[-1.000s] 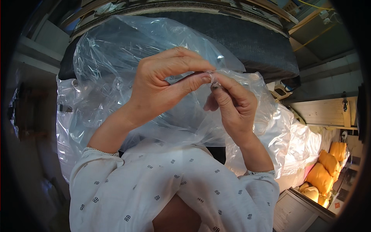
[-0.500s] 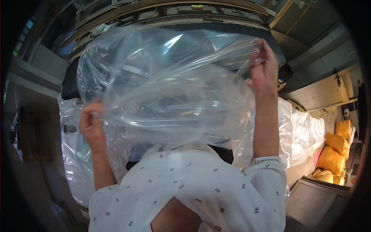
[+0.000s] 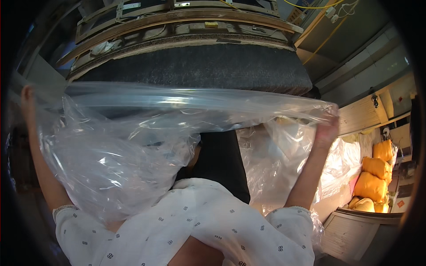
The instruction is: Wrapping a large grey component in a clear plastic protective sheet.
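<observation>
Stretching a clear bag (image 3: 133, 146) wide: left hand (image 3: 27, 99) at 9 o'clock and right hand (image 3: 327, 126) at 3, far apart, each pinching the bag's rim, so its mouth gapes below the dark cushion (image 3: 195, 66) at 12. Plastic veils both grips; fingers unclear. Yellow sacks (image 3: 375, 177) sit at 4.

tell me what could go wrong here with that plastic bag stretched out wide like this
The clear plastic bag is thin and pulled taut between the left hand and right hand, so it may tear or slip from a pinched edge. It hangs right before the dark cushion, whose rough wooden frame above might snag the film. The loose folds also blur the view beneath.
</observation>
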A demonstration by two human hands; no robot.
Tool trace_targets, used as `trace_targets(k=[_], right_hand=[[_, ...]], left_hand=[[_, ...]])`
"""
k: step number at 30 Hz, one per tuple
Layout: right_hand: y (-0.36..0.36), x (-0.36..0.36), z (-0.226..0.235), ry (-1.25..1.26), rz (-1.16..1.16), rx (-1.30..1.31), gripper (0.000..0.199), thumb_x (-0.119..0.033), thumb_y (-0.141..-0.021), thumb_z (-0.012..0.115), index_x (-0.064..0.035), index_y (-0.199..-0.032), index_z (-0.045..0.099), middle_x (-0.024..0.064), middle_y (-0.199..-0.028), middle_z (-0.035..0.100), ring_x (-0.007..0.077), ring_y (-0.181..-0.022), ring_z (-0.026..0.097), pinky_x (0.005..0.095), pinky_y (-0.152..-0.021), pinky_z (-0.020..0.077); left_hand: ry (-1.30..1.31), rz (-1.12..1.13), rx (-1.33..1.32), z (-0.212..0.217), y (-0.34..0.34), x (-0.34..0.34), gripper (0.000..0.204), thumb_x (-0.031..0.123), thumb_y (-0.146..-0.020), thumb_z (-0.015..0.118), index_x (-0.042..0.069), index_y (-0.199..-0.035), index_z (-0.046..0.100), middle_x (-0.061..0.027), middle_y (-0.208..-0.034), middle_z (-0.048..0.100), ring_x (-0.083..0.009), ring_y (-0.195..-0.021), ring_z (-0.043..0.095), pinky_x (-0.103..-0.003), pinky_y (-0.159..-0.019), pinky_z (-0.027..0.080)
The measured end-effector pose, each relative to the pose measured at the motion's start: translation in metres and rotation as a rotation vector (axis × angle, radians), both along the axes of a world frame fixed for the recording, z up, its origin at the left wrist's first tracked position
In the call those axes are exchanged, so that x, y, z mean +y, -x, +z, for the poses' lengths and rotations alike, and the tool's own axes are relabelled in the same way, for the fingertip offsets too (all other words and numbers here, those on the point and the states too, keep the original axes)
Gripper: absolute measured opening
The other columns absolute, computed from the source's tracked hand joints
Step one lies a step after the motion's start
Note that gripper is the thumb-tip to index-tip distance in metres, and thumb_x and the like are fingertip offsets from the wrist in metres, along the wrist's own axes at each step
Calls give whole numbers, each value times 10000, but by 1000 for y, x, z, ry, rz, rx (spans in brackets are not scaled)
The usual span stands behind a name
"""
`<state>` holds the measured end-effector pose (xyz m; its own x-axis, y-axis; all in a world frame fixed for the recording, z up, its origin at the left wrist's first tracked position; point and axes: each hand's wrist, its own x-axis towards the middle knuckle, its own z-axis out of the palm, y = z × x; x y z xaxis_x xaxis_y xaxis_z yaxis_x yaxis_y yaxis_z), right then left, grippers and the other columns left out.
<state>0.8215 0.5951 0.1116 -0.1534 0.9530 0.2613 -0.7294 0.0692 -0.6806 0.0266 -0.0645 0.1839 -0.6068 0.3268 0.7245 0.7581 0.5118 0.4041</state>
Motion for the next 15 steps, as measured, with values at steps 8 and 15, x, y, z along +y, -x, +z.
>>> trace_targets(k=[8, 15], right_hand=[[54, 3, 180, -903, -321, -232, 399, -370, -938, 379, -62, -1177, 464, 109, -1315, 418, 321, -1241, 355, 474, -1052, 256], [87, 163, -30, -773, -241, -1473, 562, -413, -936, 346, -35, -1352, 337, 201, -1346, 390, 298, -1275, 346, 332, -1036, 266]], left_hand=[[-38, 131, -280, -127, -130, 232, 194, 245, -903, 494, 61, -950, 536, -83, -799, 561, -182, -743, 538, -291, -710, 423], [430, 3, -320, -126, -153, 145, 161, 183, -890, 474, 27, -923, 494, -139, -796, 505, -232, -730, 516, -302, -702, 419]])
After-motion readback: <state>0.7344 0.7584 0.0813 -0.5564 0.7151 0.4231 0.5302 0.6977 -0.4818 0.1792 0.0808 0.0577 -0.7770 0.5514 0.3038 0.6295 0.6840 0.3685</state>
